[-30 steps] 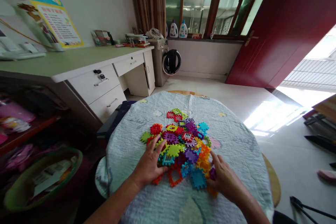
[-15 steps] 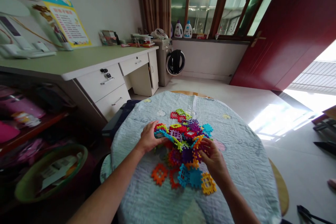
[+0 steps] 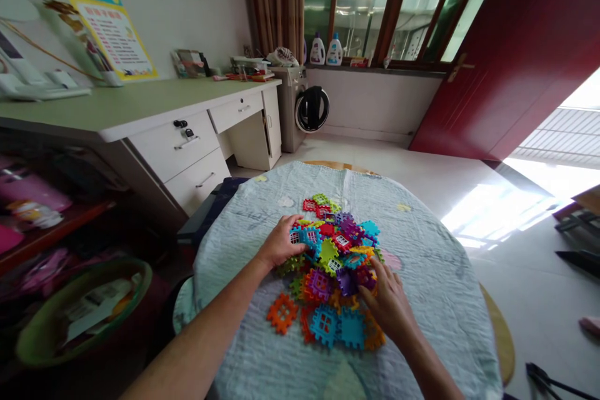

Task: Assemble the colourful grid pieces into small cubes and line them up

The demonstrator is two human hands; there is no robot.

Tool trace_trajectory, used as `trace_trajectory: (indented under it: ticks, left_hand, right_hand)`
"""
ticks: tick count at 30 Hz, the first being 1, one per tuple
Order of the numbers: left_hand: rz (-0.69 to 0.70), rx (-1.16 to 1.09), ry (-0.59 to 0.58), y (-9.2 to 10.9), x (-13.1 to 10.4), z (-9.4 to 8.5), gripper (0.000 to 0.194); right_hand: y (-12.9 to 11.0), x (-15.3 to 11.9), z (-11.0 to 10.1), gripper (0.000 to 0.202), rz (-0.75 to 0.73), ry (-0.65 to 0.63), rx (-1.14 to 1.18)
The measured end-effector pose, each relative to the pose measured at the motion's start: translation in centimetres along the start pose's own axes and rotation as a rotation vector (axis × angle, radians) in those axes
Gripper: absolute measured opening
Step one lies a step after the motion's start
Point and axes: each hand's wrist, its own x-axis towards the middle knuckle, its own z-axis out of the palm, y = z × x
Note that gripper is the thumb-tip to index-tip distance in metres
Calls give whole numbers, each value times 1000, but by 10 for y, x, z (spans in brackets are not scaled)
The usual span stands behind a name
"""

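A heap of colourful interlocking plastic tiles with notched edges lies mid-table. At its left side, my left hand (image 3: 281, 244) is closed on blue window tiles (image 3: 311, 237), thumb below and fingers above. My right hand (image 3: 388, 297) rests against the heap's right side, thumb and fingers apart around a dark purple-red tile (image 3: 366, 276); I see no firm grip. Between the hands are a lime green tile (image 3: 329, 251) and a red window tile (image 3: 342, 241). Nearer me lie an orange window tile (image 3: 282, 314), a blue window tile (image 3: 324, 324) and a solid blue tile (image 3: 351, 327).
A pale blue patterned cloth (image 3: 422, 325) covers the round table. To the left stand a green-topped desk (image 3: 154, 97) and a tub (image 3: 28, 344) with papers inside. At the back are a washing machine (image 3: 289, 112) and a red door (image 3: 497, 62).
The left hand has moved slightly right, with blue tiles now facing me in it. Tiles between the hands have dropped and shifted. A yellow tile at the near right is now mostly covered.
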Motion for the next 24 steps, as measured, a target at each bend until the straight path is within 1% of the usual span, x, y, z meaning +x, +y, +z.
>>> trace_trajectory:
  ticks: [3,7,9,12,13,15,17,18,20,21,23,24]
  left_hand:
    - [37,-53,14,14,2,-2,57]
    - [65,-128,35,33,8,-1,42]
    - [74,-154,33,43,12,3,36]
    - [97,-195,21,58,18,14,30]
    - [106,-225,0,61,21,18,30]
    - [112,-313,-95,67,28,26,33]
    - [113,-398,-194,67,39,33,40]
    - [111,-414,-217,66,46,36,43]
    - [94,-348,-189,60,64,38,46]
    - [75,-255,-159,56,75,39,46]
    - [18,27,-138,45,96,39,44]
    - [-5,94,-138,39,105,39,42]
  right_hand:
    - [-9,6,5,51,-15,32,124]
    - [-24,11,10,49,-43,-15,309]
    - [-31,11,10,48,-69,-38,377]
    - [-35,11,7,46,-113,-39,404]
    - [-34,12,6,44,-120,-35,408]
    - [-33,14,2,40,-122,-20,424]
    - [-32,17,-4,36,-112,12,423]
    - [-31,18,-6,35,-103,33,408]
    - [-29,21,-11,32,-87,75,352]
    - [-27,21,-12,31,-77,100,318]
    - [-21,22,-12,32,-53,148,249]
    - [-17,23,-10,34,-37,166,215]
